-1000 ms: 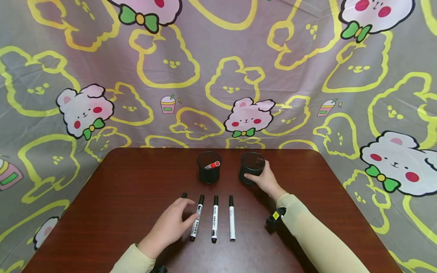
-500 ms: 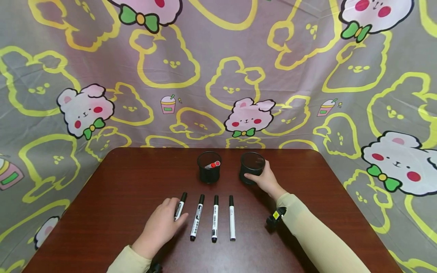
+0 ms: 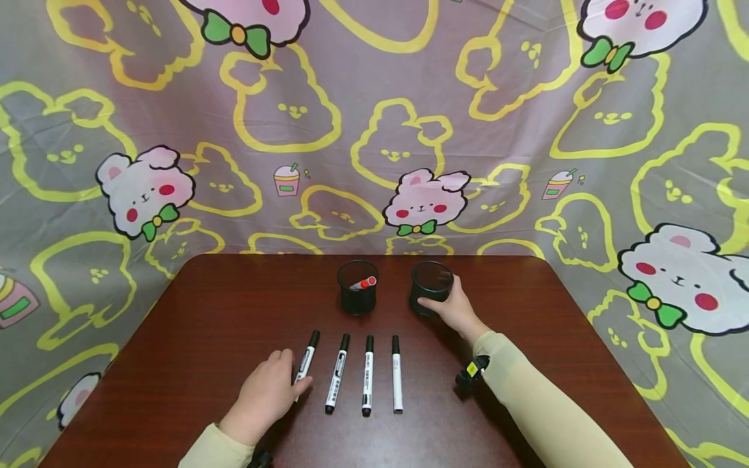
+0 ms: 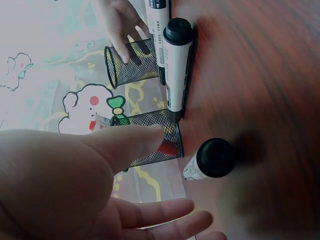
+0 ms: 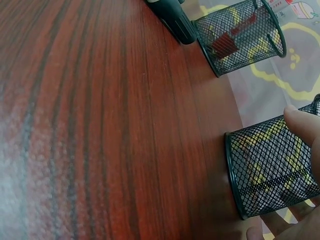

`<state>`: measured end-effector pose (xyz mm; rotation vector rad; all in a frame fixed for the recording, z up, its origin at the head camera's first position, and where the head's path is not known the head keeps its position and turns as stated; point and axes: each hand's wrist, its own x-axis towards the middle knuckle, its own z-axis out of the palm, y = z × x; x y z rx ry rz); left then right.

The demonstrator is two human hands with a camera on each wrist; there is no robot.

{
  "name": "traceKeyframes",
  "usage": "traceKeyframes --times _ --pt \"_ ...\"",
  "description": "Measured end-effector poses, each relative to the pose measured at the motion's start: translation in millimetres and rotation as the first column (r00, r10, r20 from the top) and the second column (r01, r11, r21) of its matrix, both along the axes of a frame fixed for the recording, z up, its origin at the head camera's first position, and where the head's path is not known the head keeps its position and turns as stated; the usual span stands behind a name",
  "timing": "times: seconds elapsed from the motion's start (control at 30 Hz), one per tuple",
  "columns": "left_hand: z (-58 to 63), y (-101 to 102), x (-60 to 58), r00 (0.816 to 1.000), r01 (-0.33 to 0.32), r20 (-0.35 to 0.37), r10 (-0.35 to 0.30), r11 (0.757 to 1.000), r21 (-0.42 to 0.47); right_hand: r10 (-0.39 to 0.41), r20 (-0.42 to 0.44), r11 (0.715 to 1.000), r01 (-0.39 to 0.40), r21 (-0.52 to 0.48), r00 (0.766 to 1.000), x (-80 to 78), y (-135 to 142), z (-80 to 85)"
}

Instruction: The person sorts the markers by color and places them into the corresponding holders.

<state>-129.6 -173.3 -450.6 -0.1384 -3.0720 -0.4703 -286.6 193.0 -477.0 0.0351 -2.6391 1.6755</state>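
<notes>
My left hand (image 3: 266,393) is beside the leftmost whiteboard marker (image 3: 307,361), which has a black cap and white barrel. In the left wrist view, thumb and fingers are spread apart, and that marker (image 4: 216,157) lies beyond the gap between them. Several black-capped markers lie in a row on the table; the others include a second marker (image 3: 337,376), a third (image 3: 367,377) and the rightmost one (image 3: 397,377). At the back right, my right hand (image 3: 459,312) holds a black mesh pen holder (image 3: 426,286) upright, thumb in front and fingers around its far side.
Left of the held one stands another mesh pen holder (image 3: 358,300) with red-ended markers (image 3: 367,283) inside. The brown wooden table (image 3: 234,305) ends at a patterned cloth backdrop (image 3: 328,156) behind and at both sides.
My left hand has drawn back to the left and toward me, from over the two left markers to beside the leftmost, uncovering more of it. My right hand stays on the pen holder.
</notes>
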Motion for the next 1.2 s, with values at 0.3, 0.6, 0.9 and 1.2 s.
traceKeyframes --times 0.3,0.6,0.9,1.2 --pt "-4.5 3.0 6.7 1.0 -0.002 0.022 0.002 1.0 -0.029 0.0 -0.022 1.0 0.0 0.01 1.0 0.3 -0.2 -0.6" --pt "-6.4 4.4 10.1 1.0 -0.005 0.001 0.005 0.999 -0.05 0.002 -0.014 1.0 -0.002 0.012 1.0 -1.6 1.4 -2.2" --pt "-4.7 5.5 13.3 1.0 -0.017 0.011 0.017 0.998 -0.063 -0.005 -0.019 1.0 0.006 0.012 1.0 -0.3 0.8 -1.9" --pt "-3.2 5.6 15.3 1.0 -0.002 0.008 0.003 0.997 -0.073 0.0 -0.011 1.0 0.0 0.006 1.0 -0.1 1.3 -1.2"
